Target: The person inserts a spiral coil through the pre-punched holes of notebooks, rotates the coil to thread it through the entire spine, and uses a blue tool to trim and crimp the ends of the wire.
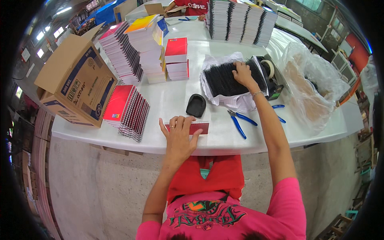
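Observation:
My left hand (pixel 179 134) is closed around a small red notebook (pixel 200 128) near the front edge of the table, its fingers over the far side and the thumb nearer me. Part of the notebook is hidden under the hand. My right arm stretches out to a pile of black spiral binding coils (pixel 219 81) lying on white crumpled wrapping. There my right hand (pixel 243 75) has its fingers bent down into the coils, gripping at them; the fingertips are partly hidden. A black, hollow, rounded piece (pixel 196 105) lies just beyond the notebook.
Blue-handled cutters (pixel 241 122) and a second blue-handled tool (pixel 280 113) lie at right. Stacked spiral notebooks (pixel 127 110) and a cardboard box (pixel 78 82) stand at left. Red pads (pixel 176 60) are behind. A clear plastic bag (pixel 310 86) lies right. Another person (pixel 192 9) is across the table.

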`<state>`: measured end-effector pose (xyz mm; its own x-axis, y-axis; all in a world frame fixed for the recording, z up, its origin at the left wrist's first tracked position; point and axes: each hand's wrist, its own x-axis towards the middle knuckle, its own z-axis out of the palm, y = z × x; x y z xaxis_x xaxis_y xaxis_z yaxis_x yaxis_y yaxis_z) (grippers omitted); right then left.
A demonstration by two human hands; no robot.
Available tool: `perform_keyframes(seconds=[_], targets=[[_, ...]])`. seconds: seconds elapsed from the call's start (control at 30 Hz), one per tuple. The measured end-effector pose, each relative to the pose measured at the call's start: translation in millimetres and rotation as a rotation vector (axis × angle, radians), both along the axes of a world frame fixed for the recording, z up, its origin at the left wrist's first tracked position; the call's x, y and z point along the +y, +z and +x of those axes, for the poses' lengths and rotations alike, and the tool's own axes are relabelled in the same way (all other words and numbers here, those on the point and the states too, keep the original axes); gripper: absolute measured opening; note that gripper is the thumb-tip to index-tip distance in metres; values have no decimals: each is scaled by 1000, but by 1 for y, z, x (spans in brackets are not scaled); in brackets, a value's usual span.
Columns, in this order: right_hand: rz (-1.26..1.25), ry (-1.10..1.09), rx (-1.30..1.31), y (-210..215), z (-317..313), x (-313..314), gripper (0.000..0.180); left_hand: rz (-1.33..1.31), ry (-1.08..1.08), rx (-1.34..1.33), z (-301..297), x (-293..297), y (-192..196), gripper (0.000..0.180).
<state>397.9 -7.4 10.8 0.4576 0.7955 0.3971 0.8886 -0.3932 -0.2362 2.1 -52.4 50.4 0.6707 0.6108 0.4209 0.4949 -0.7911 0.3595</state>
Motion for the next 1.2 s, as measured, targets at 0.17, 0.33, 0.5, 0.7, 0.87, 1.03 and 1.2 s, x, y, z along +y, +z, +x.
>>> perform_keyframes(seconds=[0.17,0.33,0.5,0.7,0.87,1.03,1.2], targets=[[73,84,166,-4,47,-2,46,26,114,-106,24,-7,-16,57],[201,133,76,-1,24,0,39,-27,211,-169,28,-9,-13,62],[279,52,275,21,28,-19,34,34,252,-144,32,-10,-17,59],[254,-2,437,53,23,-29,30,63,243,-193,37,-11,-22,53],[214,390,525,98,-68,-58,27,66,261,-167,30,-10,-21,49],[164,604,436,103,-133,-95,21,83,251,-210,35,-8,-23,50],[212,387,26,78,-107,-102,19,107,248,-199,38,-7,-24,51]])
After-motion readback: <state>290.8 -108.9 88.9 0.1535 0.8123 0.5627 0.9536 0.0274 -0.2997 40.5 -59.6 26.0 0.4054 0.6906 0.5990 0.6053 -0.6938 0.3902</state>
